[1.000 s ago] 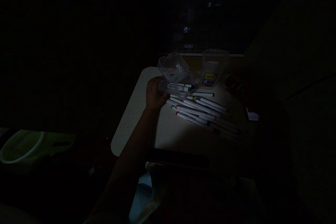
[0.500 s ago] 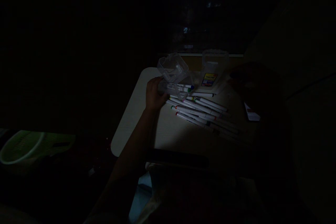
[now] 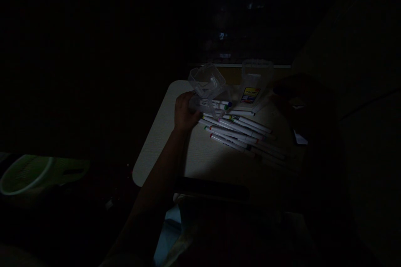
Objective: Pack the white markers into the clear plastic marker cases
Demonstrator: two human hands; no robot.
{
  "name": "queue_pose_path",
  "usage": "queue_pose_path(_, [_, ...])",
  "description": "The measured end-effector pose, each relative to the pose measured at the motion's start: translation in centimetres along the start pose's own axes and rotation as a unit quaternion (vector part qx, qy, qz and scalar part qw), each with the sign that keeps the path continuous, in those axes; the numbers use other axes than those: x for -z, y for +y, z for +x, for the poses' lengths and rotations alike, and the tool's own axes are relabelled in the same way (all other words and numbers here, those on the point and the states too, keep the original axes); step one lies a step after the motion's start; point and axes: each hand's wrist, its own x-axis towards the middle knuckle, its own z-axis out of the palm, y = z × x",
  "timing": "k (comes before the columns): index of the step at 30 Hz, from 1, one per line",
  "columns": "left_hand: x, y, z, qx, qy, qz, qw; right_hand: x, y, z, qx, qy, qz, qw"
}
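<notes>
My left hand (image 3: 185, 112) is wrapped round a clear plastic case (image 3: 206, 80) lying on its side, its open end facing right. Inside that case are a few white markers (image 3: 216, 103), with blue and green ends showing. Just below it, several white markers (image 3: 233, 133) with coloured ends lie loosely side by side on the light table (image 3: 163, 133). A second clear case (image 3: 257, 69) with a yellow label stands behind them. My right hand (image 3: 291, 94) is in deep shadow beside this case; its fingers and anything in them cannot be made out.
A phone-like object with a lit screen (image 3: 300, 137) lies at the table's right, partly covered by my dark right arm. A dark bar (image 3: 213, 187) runs along the near edge. A green basket (image 3: 28, 175) stands low at the left. The surroundings are very dark.
My right hand and forearm have shifted slightly, covering more of the lit screen. The left hand keeps its hold on the case, and the loose markers lie as before.
</notes>
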Motion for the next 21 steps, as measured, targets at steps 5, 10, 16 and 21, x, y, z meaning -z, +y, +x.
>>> queue_pose_path(5, [0.09, 0.14, 0.09, -0.002, 0.001, 0.002, 1.0, 0.11, -0.63, 0.05, -0.002, 0.007, 0.009, 1.0])
queue_pose_path(10, [0.04, 0.03, 0.12, 0.001, -0.006, 0.003, 1.0, -0.08, -0.59, 0.1, 0.008, 0.012, 0.011, 1.0])
queue_pose_path(16, [-0.23, -0.34, 0.01, 0.003, -0.001, 0.012, 1.0, -0.26, -0.52, -0.07, 0.007, 0.015, 0.025, 1.0])
queue_pose_path(21, [-0.18, -0.31, 0.06, 0.01, -0.002, 0.018, 1.0, -0.23, -0.59, -0.16, -0.014, 0.003, -0.001, 1.0])
